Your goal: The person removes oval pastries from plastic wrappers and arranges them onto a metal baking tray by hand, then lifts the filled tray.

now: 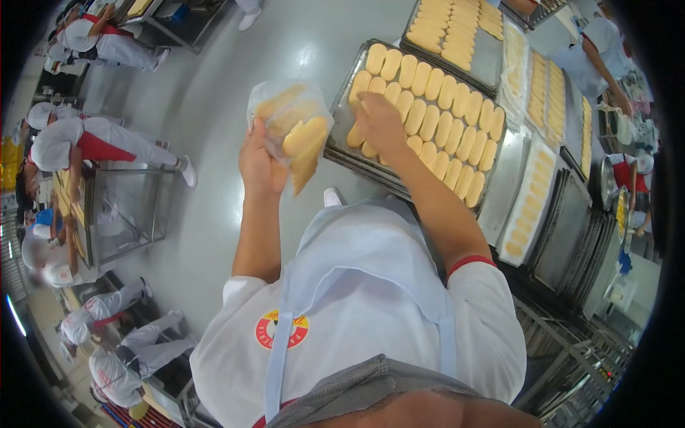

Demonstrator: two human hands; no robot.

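Observation:
My left hand (260, 160) grips a clear plastic bag (267, 93) from below, off the tray's left side. Several long, pale-golden ladyfinger biscuits (307, 139) are in and against the bag, some reaching down past its lower edge. Over the near left end of a dark metal tray (342, 146), my right hand (379, 125) has its fingers curled down among the biscuits. Its fingertips are hidden, so whatever they hold does not show. Rows of ladyfingers (428, 121) lie side by side on this tray.
Behind stands another biscuit tray (442, 28). To the right are a paper-lined tray (528, 200) of biscuits and stacked dark trays (571, 228). Co-workers in white bend over tables on the left, one with a red apron (103, 146); more people stand at far right.

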